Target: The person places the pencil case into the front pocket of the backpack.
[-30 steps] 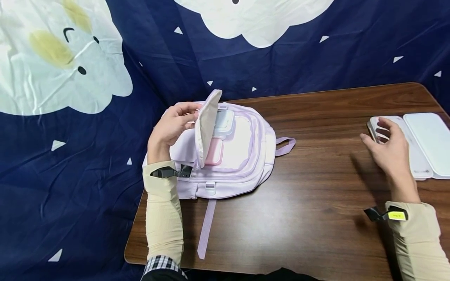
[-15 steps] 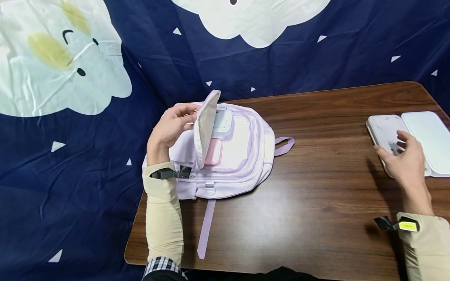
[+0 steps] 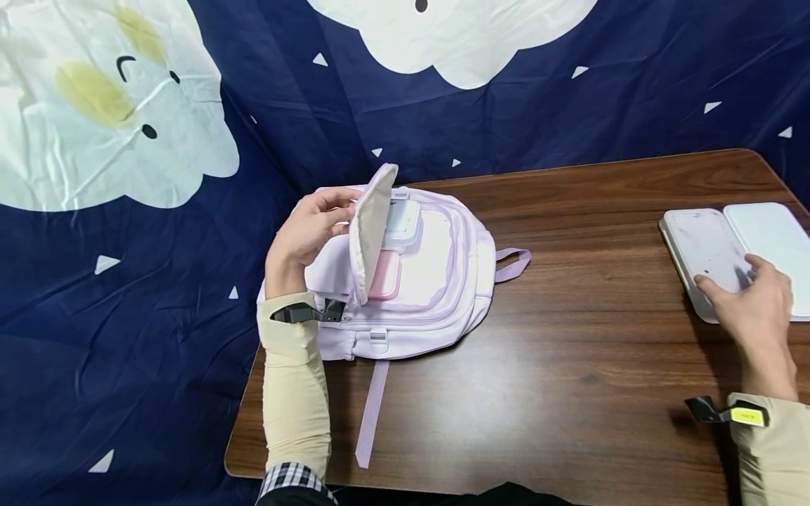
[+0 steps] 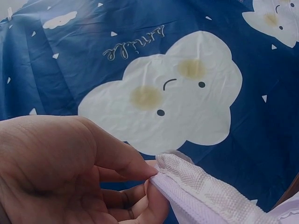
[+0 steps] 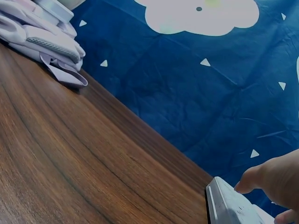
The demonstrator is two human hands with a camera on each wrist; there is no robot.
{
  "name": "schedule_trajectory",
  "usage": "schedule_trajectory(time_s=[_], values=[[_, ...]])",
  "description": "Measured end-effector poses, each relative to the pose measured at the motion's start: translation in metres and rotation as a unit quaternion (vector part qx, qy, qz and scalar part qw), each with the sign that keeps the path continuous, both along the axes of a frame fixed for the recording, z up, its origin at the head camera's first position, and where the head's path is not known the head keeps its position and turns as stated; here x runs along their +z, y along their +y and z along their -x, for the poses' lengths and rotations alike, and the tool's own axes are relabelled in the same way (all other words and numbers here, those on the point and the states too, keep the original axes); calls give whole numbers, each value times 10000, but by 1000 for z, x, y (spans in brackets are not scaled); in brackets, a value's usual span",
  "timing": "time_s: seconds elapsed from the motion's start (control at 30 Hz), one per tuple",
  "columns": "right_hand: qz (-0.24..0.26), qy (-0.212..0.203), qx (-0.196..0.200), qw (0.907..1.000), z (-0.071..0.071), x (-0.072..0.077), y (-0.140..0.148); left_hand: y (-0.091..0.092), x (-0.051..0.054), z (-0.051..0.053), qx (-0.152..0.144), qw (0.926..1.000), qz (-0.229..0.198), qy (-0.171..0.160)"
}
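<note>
In the head view a pale lilac backpack [image 3: 443,337] lies on the table with its front pocket flap [image 3: 373,239] raised. My left hand [image 3: 310,228] pinches the flap's edge between thumb and fingers, seen close in the left wrist view, where the flap edge [image 4: 201,186] runs to the right. A pale blue box [image 3: 403,223] and a pink box [image 3: 386,274] lie in the pocket, partly behind the flap. On the far right my right hand [image 3: 759,302] hovers over or touches a flat greyish-white case [image 3: 702,239], fingers loosely bent; contact is hard to tell.
A flat pale bluish-white panel [image 3: 768,239] lies alongside the greyish case; whether they are joined is unclear. A lilac strap [image 3: 373,414] trails toward the front table edge, and a loop [image 3: 515,263] sticks out right. Blue cloud-print cloth [image 3: 538,112] hangs behind the brown table [image 3: 569,393].
My right hand has moved right and nearer the table's front, from the greyish case's far left part to its near right corner. The left hand and flap have stayed put.
</note>
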State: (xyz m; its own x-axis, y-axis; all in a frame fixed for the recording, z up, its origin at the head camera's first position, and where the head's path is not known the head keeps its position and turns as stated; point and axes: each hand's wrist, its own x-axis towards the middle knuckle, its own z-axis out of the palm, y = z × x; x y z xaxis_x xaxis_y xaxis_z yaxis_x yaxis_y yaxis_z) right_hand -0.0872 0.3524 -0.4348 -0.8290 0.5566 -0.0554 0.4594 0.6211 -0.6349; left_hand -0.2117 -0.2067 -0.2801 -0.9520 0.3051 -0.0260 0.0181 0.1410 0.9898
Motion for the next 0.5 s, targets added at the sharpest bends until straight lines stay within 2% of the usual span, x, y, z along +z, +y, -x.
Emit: schedule_trajectory(time_s=[0.37, 0.5], values=[[-22, -582, -187, 9981, -4, -4, 4, 2, -1, 0, 128, 9999, 21, -1], [-264, -764, 48, 9967, -5, -6, 1, 1, -1, 0, 69, 10000, -17, 0]])
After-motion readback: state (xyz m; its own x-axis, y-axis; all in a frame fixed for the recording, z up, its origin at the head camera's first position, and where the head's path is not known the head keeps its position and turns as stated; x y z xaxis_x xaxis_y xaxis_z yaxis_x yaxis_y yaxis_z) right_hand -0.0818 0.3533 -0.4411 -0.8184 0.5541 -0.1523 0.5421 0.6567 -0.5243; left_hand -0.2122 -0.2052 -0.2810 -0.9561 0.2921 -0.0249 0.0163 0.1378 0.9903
